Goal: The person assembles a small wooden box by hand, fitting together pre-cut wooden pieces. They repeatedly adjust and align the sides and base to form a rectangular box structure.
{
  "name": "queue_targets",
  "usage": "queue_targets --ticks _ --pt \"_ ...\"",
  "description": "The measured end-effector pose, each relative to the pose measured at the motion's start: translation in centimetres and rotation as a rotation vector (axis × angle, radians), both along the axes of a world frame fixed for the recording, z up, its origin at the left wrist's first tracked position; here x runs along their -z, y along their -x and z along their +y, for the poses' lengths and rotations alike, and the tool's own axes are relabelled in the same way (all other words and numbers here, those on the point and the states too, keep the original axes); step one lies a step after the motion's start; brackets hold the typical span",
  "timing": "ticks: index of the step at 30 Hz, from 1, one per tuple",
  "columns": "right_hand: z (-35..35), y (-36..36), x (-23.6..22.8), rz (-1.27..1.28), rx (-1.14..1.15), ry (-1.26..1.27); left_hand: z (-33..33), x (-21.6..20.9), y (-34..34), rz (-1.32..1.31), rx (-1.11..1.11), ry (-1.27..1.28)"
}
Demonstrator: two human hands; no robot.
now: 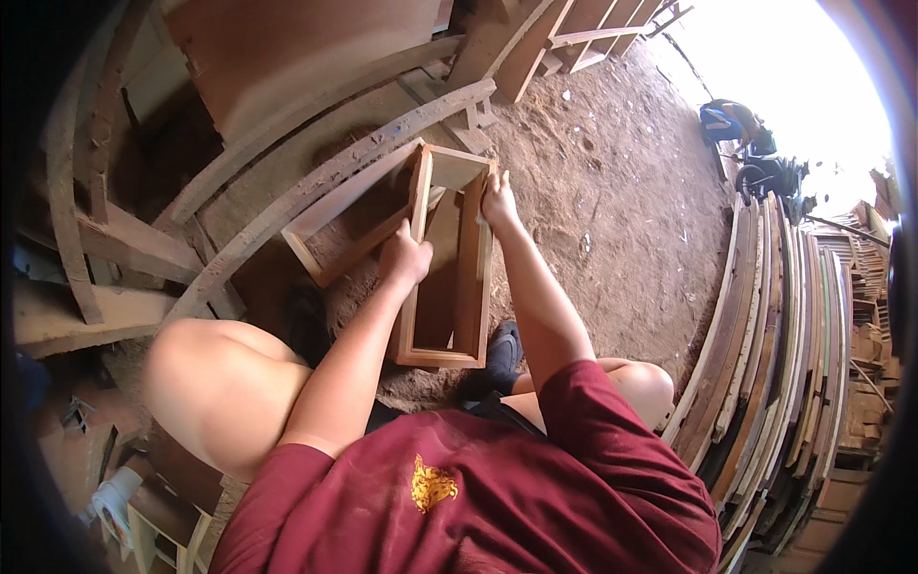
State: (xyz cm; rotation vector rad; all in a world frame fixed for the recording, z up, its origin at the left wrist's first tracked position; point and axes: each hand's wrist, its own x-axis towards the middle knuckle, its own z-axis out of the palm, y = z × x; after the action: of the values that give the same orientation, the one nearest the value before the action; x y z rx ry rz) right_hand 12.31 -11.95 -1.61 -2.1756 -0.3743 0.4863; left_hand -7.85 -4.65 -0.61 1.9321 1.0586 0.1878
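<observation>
Between my knees I hold a narrow rectangular wooden frame [472, 277], box-like, its long sides running away from me. My left hand [405, 256] is closed around its left long side, about midway. Near the far right corner, my right hand [498, 203] grips the other long side. The fingers of both hands are partly hidden behind the wood. A second wooden frame [308, 260] of similar make lies on the ground just left of the held one, partly covered by it and by my left hand.
Curved wooden beams [325, 187] stand close on the left, with a large brown board [296, 57] behind them. Long planks [765, 335] are stacked on the right. Sandy dirt floor [612, 210] stretches ahead. More wooden frames [583, 33] stand at the far side, and a blue bag [722, 122] far right.
</observation>
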Motion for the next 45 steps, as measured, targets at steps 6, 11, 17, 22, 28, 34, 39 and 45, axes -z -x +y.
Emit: queue_targets --ticks 6,11,17,22,28,34,39,45 --pt "3.4 -5.0 1.0 0.021 0.041 0.053 0.4 -0.2 -0.1 -0.029 -0.019 0.053" --pt "0.9 -1.4 1.7 -0.028 -0.043 0.073 0.5 -0.3 0.4 0.030 -0.025 0.051" --pt "3.4 -5.8 1.2 -0.077 0.026 0.022 -0.3 -0.1 0.0 0.014 -0.001 -0.010" --pt "2.1 -3.2 1.2 0.000 -0.004 -0.035 0.5 0.3 0.1 -0.002 -0.028 -0.001" --pt "1.4 -2.2 1.1 -0.038 0.106 0.068 0.0 -0.8 0.0 0.035 -0.030 0.024" --pt "2.9 -5.9 2.3 -0.033 0.164 0.024 0.1 -0.7 -0.5 0.021 -0.007 0.042" --pt "0.9 -1.9 2.5 0.011 0.020 0.030 0.2 0.2 0.3 0.018 -0.064 0.018" --pt "3.9 -7.7 2.6 0.059 0.079 -0.024 0.1 -2.3 0.1 0.071 0.021 -0.011"
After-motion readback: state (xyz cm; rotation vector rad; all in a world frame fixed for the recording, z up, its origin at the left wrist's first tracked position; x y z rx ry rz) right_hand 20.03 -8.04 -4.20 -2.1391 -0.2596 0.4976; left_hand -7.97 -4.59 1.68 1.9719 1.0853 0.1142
